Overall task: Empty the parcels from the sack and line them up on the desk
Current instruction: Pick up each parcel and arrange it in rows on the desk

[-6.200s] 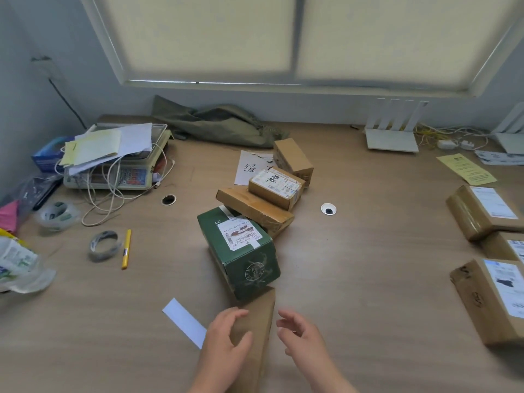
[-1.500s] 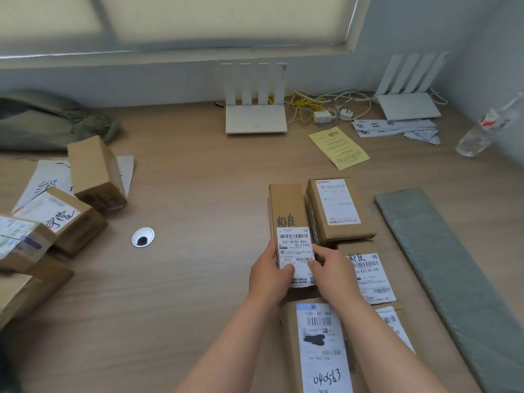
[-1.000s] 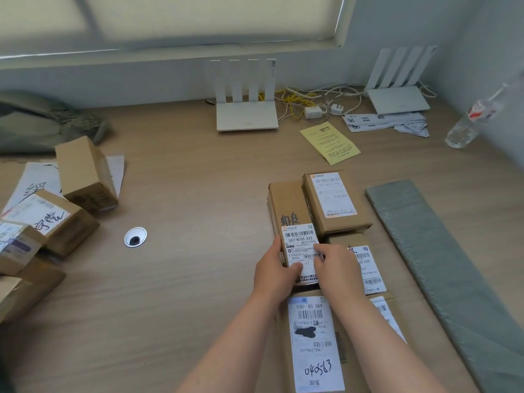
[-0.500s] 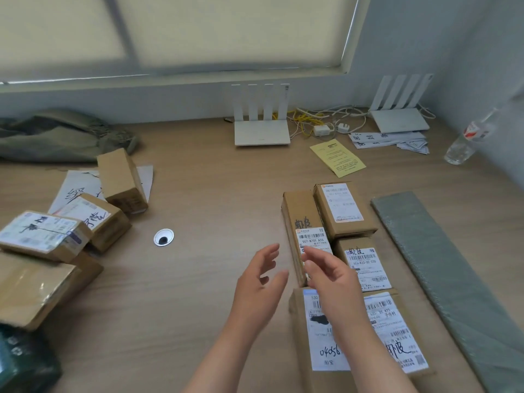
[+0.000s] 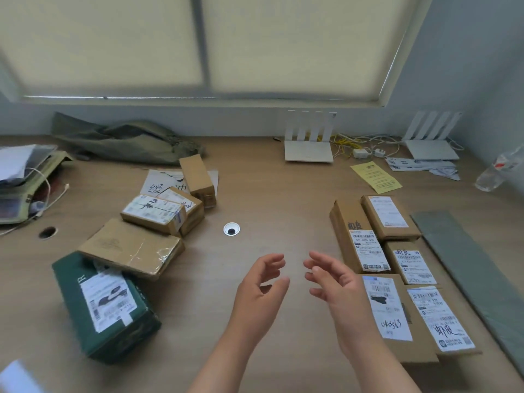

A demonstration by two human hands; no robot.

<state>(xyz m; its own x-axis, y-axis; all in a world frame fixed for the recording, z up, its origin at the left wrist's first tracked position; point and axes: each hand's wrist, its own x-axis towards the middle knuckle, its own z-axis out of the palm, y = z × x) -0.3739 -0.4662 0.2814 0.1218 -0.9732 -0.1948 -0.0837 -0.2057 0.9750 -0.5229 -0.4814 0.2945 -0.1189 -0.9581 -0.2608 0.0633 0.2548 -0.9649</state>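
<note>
— Where's the sack (image 5: 124, 143)?
— Far left on the tabletop (image 5: 269, 194), olive green, slumped flat against the wall.
— And the parcels?
— Five brown boxes (image 5: 397, 268) sit packed side by side at the right, white labels facing up. The rest lie loose at left: a green box (image 5: 105, 304) nearest, a flat brown box (image 5: 130, 248) leaning on it, then a labelled box (image 5: 153, 212) stacked on another, and a plain brown box (image 5: 197, 180) farthest, resting on paper.
</note>
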